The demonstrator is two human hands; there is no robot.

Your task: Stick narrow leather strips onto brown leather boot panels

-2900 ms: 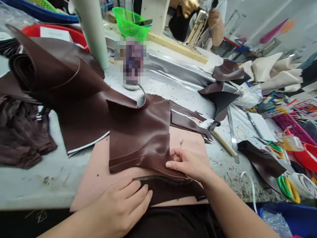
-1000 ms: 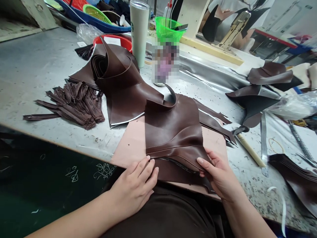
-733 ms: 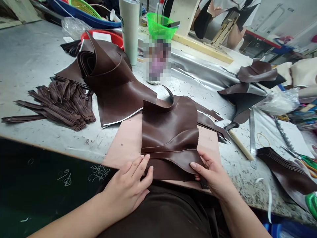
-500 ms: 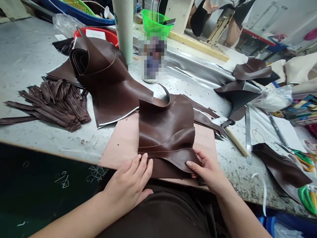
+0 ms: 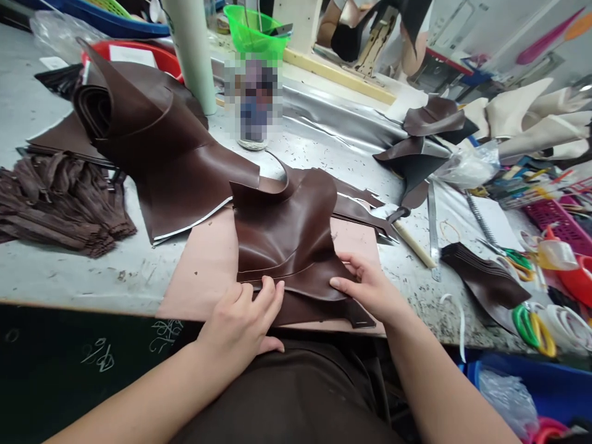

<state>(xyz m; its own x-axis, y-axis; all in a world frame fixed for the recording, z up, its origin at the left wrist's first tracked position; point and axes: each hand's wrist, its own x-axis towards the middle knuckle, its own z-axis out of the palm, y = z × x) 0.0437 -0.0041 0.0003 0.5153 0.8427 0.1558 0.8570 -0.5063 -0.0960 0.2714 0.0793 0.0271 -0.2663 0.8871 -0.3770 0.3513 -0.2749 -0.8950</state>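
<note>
Presently my left hand (image 5: 240,317) lies flat, fingers together, pressing the near left edge of the brown leather panel (image 5: 287,234); my right hand (image 5: 367,290) pinches the same panel's near right edge, thumb on top, fingers curled beneath; the panel sits on the pink cutting mat (image 5: 203,271) at the near edge of the desk (image 5: 69,271), directly ahead of me at 12 o'clock.

Condition of the work, as I judge it: a fold or overlapping band runs across the panel just beyond my fingertips, and a second darker layer (image 5: 324,311) shows beneath it toward me; the two layers appear aligned on the left, while the right end lifts slightly and is not yet flat; whether any glue or stitching joins them cannot be told.

Surroundings noted: a rolled stack of like leather pieces (image 5: 139,129) at 10 o'clock, touching the panel's far corner; a bundle of brown zippers (image 5: 60,203) at 9 o'clock, apart from the mat; a wooden stick (image 5: 414,243) and steel ruler (image 5: 432,228) at 2 o'clock; scissors with green handles (image 5: 511,259) further right; a pale tumbler (image 5: 189,55) and green basket (image 5: 252,31) at 11 to 12 o'clock, well back.
</note>
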